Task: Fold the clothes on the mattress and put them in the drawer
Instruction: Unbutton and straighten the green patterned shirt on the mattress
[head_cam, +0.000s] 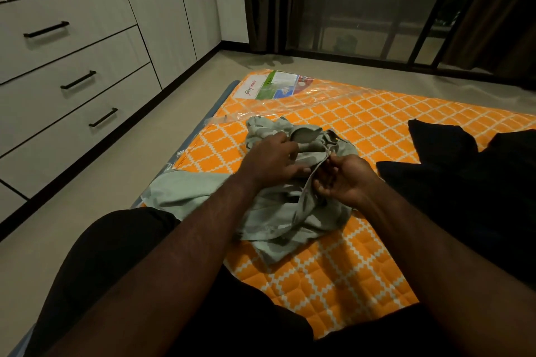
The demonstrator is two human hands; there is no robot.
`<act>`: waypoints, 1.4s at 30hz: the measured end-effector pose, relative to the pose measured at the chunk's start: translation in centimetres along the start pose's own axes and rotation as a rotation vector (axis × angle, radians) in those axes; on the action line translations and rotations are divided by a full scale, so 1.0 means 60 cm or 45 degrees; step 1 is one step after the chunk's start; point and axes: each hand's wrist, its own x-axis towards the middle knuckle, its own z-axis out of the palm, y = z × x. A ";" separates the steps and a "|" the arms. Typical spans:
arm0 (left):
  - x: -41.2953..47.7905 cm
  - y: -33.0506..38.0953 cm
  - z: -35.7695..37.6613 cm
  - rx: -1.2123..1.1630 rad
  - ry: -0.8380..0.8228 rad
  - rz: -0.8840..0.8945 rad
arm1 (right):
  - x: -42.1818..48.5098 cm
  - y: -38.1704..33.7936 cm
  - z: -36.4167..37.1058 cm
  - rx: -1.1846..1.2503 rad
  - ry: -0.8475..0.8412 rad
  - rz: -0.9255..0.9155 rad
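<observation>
We see a pale green, crumpled cloth shirt lying in a loose heap on the orange quilted mattress with a white diamond pattern, close to its left edge and just in front of the person's knees. One part of the shirt hangs over that left edge toward the floor.

The left hand rests on the upper part of the shirt, near the collar. Its fingers are bent down into the cloth and hold a fold of it. The right hand is just beside the left one, with palm turned to the left. Its thumb and fingers pinch a narrow hem of the shirt, which runs up between both hands. The two hands are near each other but do not touch.

To the right of the shirt, a black garment lies spread on the mattress, apart from the green one. At the far left corner of the mattress we see a clear plastic wrapping with a printed label.

On the left side of the room stands a white cabinet with three closed drawers with black bar handles. The pale floor separates it from the mattress.
</observation>
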 end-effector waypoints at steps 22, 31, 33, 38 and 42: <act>-0.005 0.100 0.021 -1.602 -0.192 -0.896 | 0.018 -0.003 0.014 -0.306 -0.052 -0.512; -0.006 0.087 0.047 -1.344 0.067 -1.027 | 0.001 0.001 0.006 -0.621 -0.012 -0.404; -0.005 0.084 0.046 -1.270 0.081 -1.026 | 0.000 0.001 0.005 -0.665 0.033 -0.403; -0.008 0.069 0.032 -0.895 0.145 -0.764 | 0.000 0.000 -0.001 -0.644 0.080 -0.399; -0.010 0.070 0.019 -0.650 -0.009 -0.543 | -0.006 0.001 -0.002 -0.640 0.097 -0.411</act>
